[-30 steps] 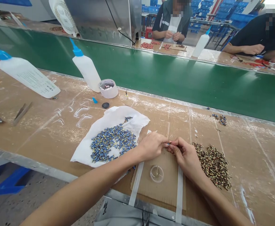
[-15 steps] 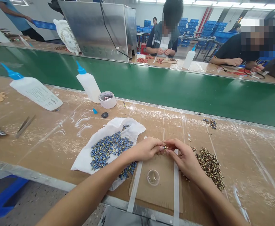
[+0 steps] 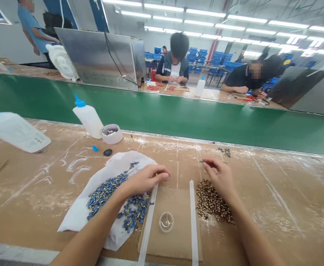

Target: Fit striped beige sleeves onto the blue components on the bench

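My left hand hovers over the right edge of a white cloth. Its fingers are loosely bent, the thumb a little apart from the index finger, and nothing shows between them. A heap of tiny blue-and-yellow pieces lies on the cloth, partly hidden by my left forearm. My right hand pinches a tiny dark piece at its fingertips, above a pile of small brown-and-gold pieces. Between the hands, a small clear cup with a thin stick inside stands on a taped cardboard sheet.
White bottles with blue tips and a tape roll are at the back left. A small group of pieces lies behind my right hand. Beyond runs a green belt, with co-workers seated across it.
My hands were together at the fingertips over the cardboard. Now they are apart, the left toward the blue pieces, the right toward the back right with a tiny piece. The camera view has tilted up.
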`<action>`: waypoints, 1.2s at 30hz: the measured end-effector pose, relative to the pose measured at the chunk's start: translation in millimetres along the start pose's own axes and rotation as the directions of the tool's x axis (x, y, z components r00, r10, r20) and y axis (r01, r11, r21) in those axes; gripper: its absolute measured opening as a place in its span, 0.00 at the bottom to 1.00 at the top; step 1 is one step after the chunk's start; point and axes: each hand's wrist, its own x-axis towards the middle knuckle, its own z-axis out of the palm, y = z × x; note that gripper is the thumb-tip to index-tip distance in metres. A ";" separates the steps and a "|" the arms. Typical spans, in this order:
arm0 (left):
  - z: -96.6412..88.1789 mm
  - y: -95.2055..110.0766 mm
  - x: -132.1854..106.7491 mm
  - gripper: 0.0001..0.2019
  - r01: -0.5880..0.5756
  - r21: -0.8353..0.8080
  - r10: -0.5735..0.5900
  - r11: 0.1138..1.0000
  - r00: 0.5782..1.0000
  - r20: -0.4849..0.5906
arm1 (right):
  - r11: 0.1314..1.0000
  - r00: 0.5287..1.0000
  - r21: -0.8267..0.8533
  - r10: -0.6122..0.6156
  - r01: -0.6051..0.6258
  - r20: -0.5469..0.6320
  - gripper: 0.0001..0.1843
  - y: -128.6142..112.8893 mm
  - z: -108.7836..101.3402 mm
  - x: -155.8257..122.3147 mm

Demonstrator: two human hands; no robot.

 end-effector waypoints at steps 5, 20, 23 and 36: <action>-30.7 7.3 -36.2 0.18 0.133 0.207 -0.085 0.969 0.970 -0.228 | 0.985 0.931 0.033 0.170 -0.168 -0.324 0.16 72.4 -51.7 37.3; -30.6 -46.6 -84.6 0.10 0.569 0.594 -0.274 0.568 0.812 -0.515 | 0.856 0.831 0.419 0.452 -0.302 -0.324 0.17 136.6 -65.1 48.5; -40.4 -34.6 -83.2 0.09 0.561 0.574 -0.303 0.597 0.819 -0.487 | 0.852 0.840 0.424 0.453 -0.308 -0.299 0.17 136.6 -65.8 47.9; -29.5 31.0 -23.5 0.13 0.233 0.414 -0.112 0.880 0.948 -0.297 | 0.893 0.865 0.329 0.406 -0.307 -0.296 0.17 139.0 -63.7 46.8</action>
